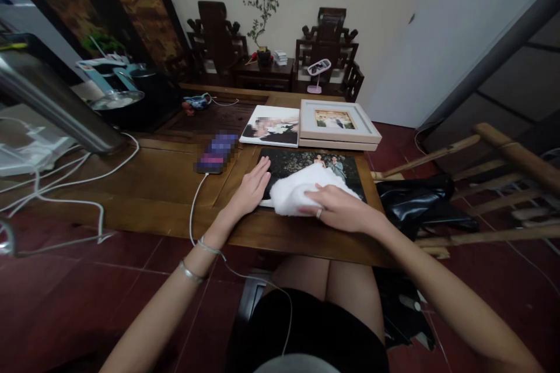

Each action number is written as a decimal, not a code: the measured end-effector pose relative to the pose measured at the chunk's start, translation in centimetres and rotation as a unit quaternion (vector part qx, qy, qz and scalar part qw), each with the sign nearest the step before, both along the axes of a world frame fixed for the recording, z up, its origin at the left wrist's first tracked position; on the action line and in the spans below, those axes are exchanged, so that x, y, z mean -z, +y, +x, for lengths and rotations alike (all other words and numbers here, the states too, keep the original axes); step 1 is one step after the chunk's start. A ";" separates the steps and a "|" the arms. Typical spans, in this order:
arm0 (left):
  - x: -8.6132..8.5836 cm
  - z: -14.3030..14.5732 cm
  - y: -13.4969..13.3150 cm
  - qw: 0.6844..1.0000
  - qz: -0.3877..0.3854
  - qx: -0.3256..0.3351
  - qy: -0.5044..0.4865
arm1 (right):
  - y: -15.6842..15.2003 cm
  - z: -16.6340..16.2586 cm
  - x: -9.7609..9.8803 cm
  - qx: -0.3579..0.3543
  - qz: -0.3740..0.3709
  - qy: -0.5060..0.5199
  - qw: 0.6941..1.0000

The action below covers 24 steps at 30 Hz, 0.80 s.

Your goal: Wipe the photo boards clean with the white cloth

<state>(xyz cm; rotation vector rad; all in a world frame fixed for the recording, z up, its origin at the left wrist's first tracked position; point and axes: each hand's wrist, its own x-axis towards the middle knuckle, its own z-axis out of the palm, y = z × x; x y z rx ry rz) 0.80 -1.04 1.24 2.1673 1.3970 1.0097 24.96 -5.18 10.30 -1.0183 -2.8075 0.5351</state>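
A dark photo print (301,164) lies flat on the wooden table (166,186) in front of me. My left hand (250,189) rests open and flat on its left edge, fingers stretched out. My right hand (339,207), with a ring on one finger, presses a white cloth (301,189) onto the print, fingers curled over the cloth.
Behind the print lie a white-bordered photo (272,125) and a framed picture (336,122) stacked on another frame. A phone (216,154) with a white cable sits to the left. Black bag (415,201) and wooden poles at right. Cables and a metal tube at left.
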 end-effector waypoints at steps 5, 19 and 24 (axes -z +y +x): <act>-0.1 0.1 0.0 0.998 -0.021 -0.016 0.053 | 4.0 -0.5 0.4 0.095 0.035 0.055 0.993; 0.8 -0.3 0.6 0.999 0.023 -0.012 0.046 | 10.8 -8.9 1.4 0.163 0.048 0.105 0.980; 0.4 -0.2 0.2 0.999 -0.001 -0.009 0.048 | 9.6 -4.8 1.4 0.160 0.046 0.120 0.979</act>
